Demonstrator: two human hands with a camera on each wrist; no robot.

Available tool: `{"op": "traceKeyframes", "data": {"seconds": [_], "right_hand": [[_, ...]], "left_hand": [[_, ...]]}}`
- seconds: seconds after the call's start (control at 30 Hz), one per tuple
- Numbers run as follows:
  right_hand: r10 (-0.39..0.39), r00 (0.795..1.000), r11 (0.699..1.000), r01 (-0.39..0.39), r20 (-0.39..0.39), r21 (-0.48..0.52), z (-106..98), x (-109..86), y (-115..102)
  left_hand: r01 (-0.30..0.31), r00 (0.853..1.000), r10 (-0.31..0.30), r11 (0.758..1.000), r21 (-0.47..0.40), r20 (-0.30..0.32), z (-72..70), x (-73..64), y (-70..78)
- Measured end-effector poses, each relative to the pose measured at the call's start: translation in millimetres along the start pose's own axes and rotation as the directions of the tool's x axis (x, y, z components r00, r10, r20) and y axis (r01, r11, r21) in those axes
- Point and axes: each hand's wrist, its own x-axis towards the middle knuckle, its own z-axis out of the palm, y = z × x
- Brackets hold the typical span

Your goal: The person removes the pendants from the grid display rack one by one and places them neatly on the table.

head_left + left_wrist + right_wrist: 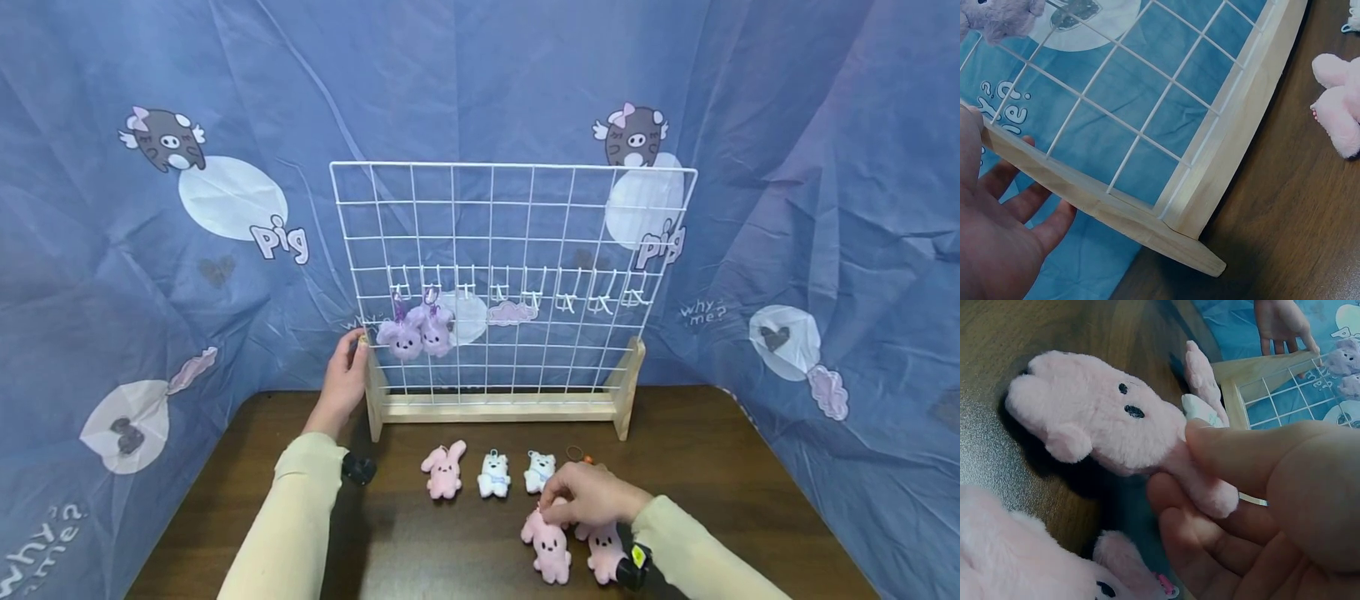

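Head view, wrist close-ups, shared rack (498,412)

Fuzzy plush rabbit (1097,412), smooth wooden stand (498,414), glossy wood-grain tabletop (442,546)

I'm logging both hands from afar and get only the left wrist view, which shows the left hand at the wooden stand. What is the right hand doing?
Observer: The right hand pinches a pink bunny plush by an ear.
Operator: I catch part of one lavender plush at my top edge. How many hang on the wire grid?
Observer: Two, side by side, in its left part as seen from the head view.
Operator: And how many white plushes? Mine is cut off.
Observer: Two white bear plushes lie next to each other on the table.
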Motion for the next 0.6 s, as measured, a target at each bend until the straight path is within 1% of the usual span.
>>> {"op": "traceKeyframes", "data": {"seconds": [0.17, 0.23, 0.43, 0.6], "right_hand": [[0.016, 1.000, 0.997, -0.017, -0.015, -0.075, 0.6, -0.4, 0.4], [0.017, 1.000, 0.997, -0.018, -0.013, -0.080, 1.0, 0.0, 1.8], [0.019, 1.000, 1.000, -0.019, 0.002, -0.020, 3.5, 0.0, 3.6], [0.024, 1.000, 0.999, -0.024, 0.005, 0.026, 6.1, -0.8, 1.7]], "left_hand": [[-0.008, 1.000, 0.008, 1.000, 0.012, -0.008, -0.5, 1.2, -0.1], [-0.010, 1.000, 0.010, 1.000, 0.014, -0.011, -0.4, 1.2, 0.4], [-0.013, 1.000, 0.013, 1.000, 0.008, -0.017, 0.5, 1.2, 0.0], [-0.003, 1.000, 0.003, 1.000, 0.011, -0.016, 0.7, 0.4, -1.1]]}}
